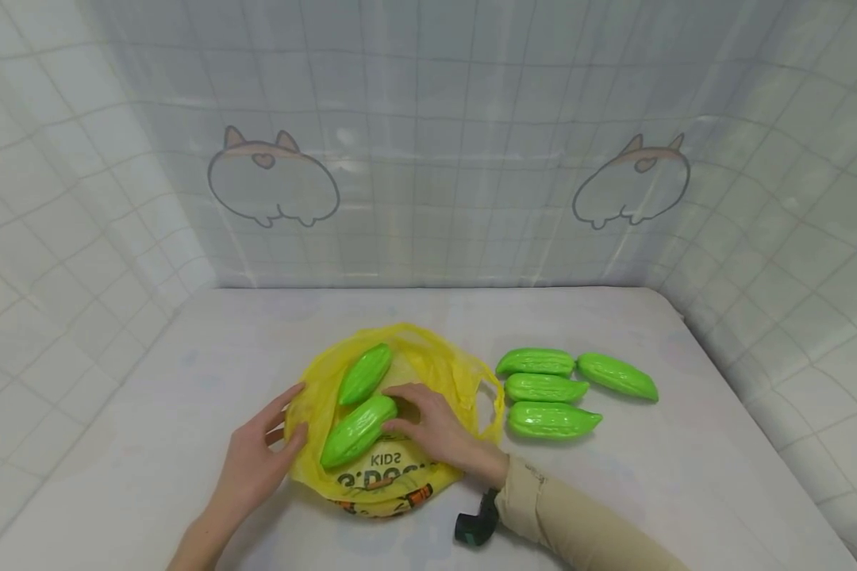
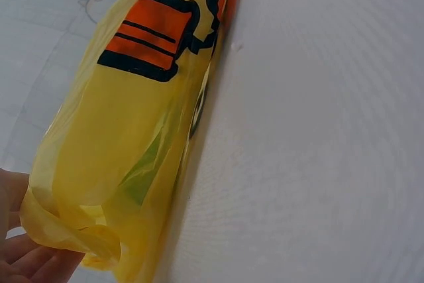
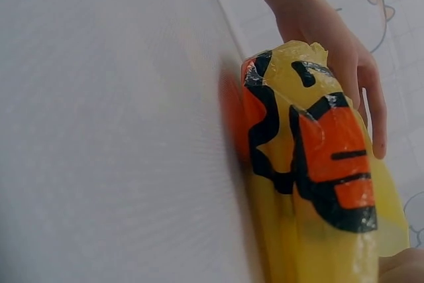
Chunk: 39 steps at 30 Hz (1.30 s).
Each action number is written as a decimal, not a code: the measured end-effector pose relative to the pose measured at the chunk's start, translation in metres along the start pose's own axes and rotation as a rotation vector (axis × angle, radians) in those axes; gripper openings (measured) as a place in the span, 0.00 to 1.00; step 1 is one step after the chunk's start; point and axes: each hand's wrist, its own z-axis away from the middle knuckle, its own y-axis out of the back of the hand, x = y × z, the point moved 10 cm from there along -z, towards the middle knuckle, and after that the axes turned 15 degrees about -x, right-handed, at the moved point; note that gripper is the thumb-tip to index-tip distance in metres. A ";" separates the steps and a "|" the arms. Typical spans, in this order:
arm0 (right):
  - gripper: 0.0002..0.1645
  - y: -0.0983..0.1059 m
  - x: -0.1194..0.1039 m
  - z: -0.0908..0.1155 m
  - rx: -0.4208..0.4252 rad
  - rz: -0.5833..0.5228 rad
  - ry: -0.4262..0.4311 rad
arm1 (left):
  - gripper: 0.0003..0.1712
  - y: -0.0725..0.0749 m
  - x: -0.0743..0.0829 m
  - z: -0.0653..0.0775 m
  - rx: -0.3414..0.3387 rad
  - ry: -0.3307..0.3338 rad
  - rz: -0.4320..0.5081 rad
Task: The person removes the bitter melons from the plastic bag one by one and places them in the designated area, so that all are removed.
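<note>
A yellow plastic bag lies on the table with its mouth spread wide. My left hand holds the bag's left rim, thumb on the inner side. In the left wrist view, that hand's fingers come round the edge of the film. Inside the bag, my right hand grips the right end of a green ridged star fruit between thumb and fingers. A second green star fruit rests just behind it in the bag. The right wrist view shows mostly the bag's orange-and-black print.
Several more green star fruit lie on the table right of the bag, three stacked in rows and one farther right. A black wrist camera sits under my right sleeve. Tiled-pattern curtains with dog drawings enclose the table.
</note>
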 end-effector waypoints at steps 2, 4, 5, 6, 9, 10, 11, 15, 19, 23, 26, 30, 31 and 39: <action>0.29 0.000 0.001 0.000 0.003 -0.005 0.001 | 0.32 0.000 0.000 0.000 -0.010 0.009 0.003; 0.29 0.000 0.001 0.000 0.004 -0.016 0.003 | 0.33 0.000 0.000 -0.001 -0.018 0.019 0.000; 0.29 0.000 0.001 0.000 0.004 -0.024 0.002 | 0.33 0.000 0.000 -0.001 -0.021 0.020 0.001; 0.29 0.000 0.002 0.000 0.004 -0.028 0.000 | 0.33 -0.001 0.000 -0.001 -0.023 0.021 0.002; 0.30 0.001 0.002 0.001 0.001 -0.042 -0.017 | 0.33 -0.001 -0.001 -0.002 -0.027 0.022 0.001; 0.30 0.001 0.003 0.001 -0.002 -0.038 -0.025 | 0.33 -0.001 -0.002 -0.002 -0.026 0.022 0.002; 0.30 0.001 0.003 0.001 -0.005 -0.032 -0.030 | 0.33 -0.002 -0.002 -0.002 -0.025 0.020 0.003; 0.29 0.003 0.002 0.002 -0.012 -0.003 -0.060 | 0.32 -0.002 -0.004 -0.002 -0.014 0.011 0.005; 0.27 0.009 -0.002 0.006 0.005 0.010 -0.065 | 0.32 -0.001 -0.004 -0.002 -0.005 0.005 -0.001; 0.25 0.013 -0.006 0.011 0.030 0.023 -0.054 | 0.32 -0.002 -0.004 -0.001 -0.004 0.005 -0.004; 0.24 0.015 -0.009 0.015 0.046 0.031 -0.040 | 0.33 -0.002 -0.005 -0.001 -0.007 0.010 -0.002; 0.25 0.019 -0.009 0.021 0.060 0.028 -0.045 | 0.33 -0.003 -0.006 0.000 -0.009 0.012 0.000; 0.25 0.020 -0.008 0.022 0.062 0.023 -0.053 | 0.33 -0.003 -0.006 0.000 -0.009 0.012 0.000; 0.27 0.038 -0.007 0.036 0.139 0.025 -0.085 | 0.33 -0.003 -0.006 -0.001 -0.007 0.012 -0.001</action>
